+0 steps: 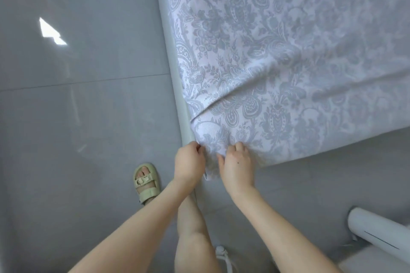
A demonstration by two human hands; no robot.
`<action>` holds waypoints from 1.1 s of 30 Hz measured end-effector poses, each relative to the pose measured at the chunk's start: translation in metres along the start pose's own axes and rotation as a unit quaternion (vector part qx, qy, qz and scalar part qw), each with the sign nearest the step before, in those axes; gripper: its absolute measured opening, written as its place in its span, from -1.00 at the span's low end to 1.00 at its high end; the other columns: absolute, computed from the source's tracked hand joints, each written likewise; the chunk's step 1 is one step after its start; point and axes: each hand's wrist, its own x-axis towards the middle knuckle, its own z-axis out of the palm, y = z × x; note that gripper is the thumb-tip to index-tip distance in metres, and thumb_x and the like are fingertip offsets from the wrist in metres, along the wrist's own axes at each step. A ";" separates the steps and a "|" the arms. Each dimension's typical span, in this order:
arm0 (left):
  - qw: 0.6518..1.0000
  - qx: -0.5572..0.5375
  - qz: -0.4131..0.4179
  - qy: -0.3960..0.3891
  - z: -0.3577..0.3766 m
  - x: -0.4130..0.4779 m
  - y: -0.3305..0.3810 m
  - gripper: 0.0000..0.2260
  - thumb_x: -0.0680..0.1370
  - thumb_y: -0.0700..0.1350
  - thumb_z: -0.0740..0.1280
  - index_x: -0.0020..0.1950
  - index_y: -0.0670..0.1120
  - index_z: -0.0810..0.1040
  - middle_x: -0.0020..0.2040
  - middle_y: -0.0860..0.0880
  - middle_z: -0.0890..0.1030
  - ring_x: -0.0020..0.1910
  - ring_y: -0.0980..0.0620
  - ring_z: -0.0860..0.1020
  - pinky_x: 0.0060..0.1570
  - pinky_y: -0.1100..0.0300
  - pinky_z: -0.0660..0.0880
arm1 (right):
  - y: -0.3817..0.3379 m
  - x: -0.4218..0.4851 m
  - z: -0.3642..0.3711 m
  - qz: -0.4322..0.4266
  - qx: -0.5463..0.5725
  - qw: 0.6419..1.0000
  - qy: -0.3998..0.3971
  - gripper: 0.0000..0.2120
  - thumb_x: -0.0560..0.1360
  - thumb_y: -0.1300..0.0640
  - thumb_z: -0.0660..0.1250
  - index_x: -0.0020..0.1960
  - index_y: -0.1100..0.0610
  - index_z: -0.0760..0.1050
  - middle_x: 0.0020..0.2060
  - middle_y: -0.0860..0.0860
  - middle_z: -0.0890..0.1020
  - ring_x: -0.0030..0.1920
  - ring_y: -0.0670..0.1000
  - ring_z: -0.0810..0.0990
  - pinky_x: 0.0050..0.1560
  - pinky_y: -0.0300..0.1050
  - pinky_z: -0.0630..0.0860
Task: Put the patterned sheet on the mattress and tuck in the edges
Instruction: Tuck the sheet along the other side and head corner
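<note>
Patterned sheet (277, 55) corner pinched by left hand (188, 165) and right hand (238, 167).

No readable text, label, brand, number or sign shows anywhere in this view.

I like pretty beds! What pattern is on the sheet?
Grey flowers on white cotton bedsheet, head view.
</note>
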 end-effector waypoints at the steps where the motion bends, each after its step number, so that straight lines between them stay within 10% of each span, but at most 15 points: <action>1: 1.000 0.011 0.008 0.002 0.000 0.000 0.001 -0.66 0.57 -0.22 0.16 -0.41 -0.09 0.24 -0.46 0.00 0.34 -0.35 -0.09 0.32 -0.38 0.10 0.12 | -0.003 0.003 0.002 -0.004 -0.008 1.000 -0.002 -0.63 -0.07 0.21 0.67 -0.43 0.21 0.53 -0.45 0.11 0.51 -0.46 0.09 0.54 -0.59 -0.17 0.41; 7: 0.988 0.125 0.085 -0.018 -0.004 0.003 0.005 -0.64 0.53 -0.20 0.15 -0.45 -0.11 0.16 -0.50 -0.05 0.25 -0.37 -0.09 0.24 -0.38 0.12 0.13 | -0.006 0.012 0.001 -0.043 -0.026 0.999 -0.016 -0.63 -0.25 0.38 0.55 -0.57 0.17 0.45 -0.59 0.07 0.48 -0.59 0.03 0.48 -0.65 -0.34 0.27; 12: 0.972 0.198 0.118 -0.041 -0.012 0.005 0.005 -0.66 0.54 -0.17 0.13 -0.44 -0.12 0.18 -0.47 -0.06 0.28 -0.38 -0.07 0.24 -0.43 0.12 0.14 | -0.001 0.005 -0.007 -0.043 -0.008 0.997 -0.057 -0.78 0.22 0.31 0.48 -0.16 0.26 0.56 -0.20 0.15 0.59 -0.19 0.12 0.60 -0.37 -0.15 0.45; 16: 0.956 0.244 0.155 -0.047 -0.016 -0.002 0.003 -0.64 0.51 -0.17 0.18 -0.46 -0.07 0.16 -0.51 -0.01 0.27 -0.39 -0.07 0.26 -0.47 0.15 0.12 | -0.002 -0.021 0.009 -0.062 -0.033 0.996 -0.046 -0.73 -0.05 0.24 0.54 -0.41 0.18 0.53 -0.43 0.08 0.51 -0.43 0.08 0.51 -0.50 -0.19 0.37; 21: 0.936 0.300 0.179 -0.050 -0.018 -0.005 0.000 -0.62 0.54 -0.09 0.20 -0.46 -0.07 0.18 -0.49 0.01 0.29 -0.36 -0.09 0.33 -0.49 0.19 0.10 | -0.008 -0.022 0.010 -0.103 -0.044 0.994 -0.010 -0.90 0.09 0.31 0.24 -0.57 0.19 0.47 -0.56 0.08 0.49 -0.59 0.04 0.47 -0.58 -0.27 0.34; 26: 0.925 0.320 0.196 -0.051 -0.021 -0.004 0.000 -0.61 0.55 -0.08 0.19 -0.45 -0.07 0.18 -0.49 0.00 0.29 -0.35 -0.08 0.33 -0.50 0.19 0.11 | 0.000 -0.021 0.019 -0.114 -0.001 0.993 -0.015 -0.66 -0.26 0.34 0.51 -0.56 0.20 0.46 -0.59 0.09 0.47 -0.59 0.04 0.48 -0.61 -0.28 0.36; 33: 0.921 0.335 0.189 -0.066 -0.020 -0.005 -0.003 -0.64 0.53 -0.10 0.19 -0.44 -0.08 0.19 -0.47 0.00 0.31 -0.35 -0.07 0.33 -0.49 0.19 0.11 | -0.006 -0.038 0.040 -0.083 0.005 0.996 -0.023 -0.85 -0.12 0.34 0.29 -0.56 0.17 0.46 -0.60 0.06 0.45 -0.60 0.04 0.46 -0.59 -0.28 0.37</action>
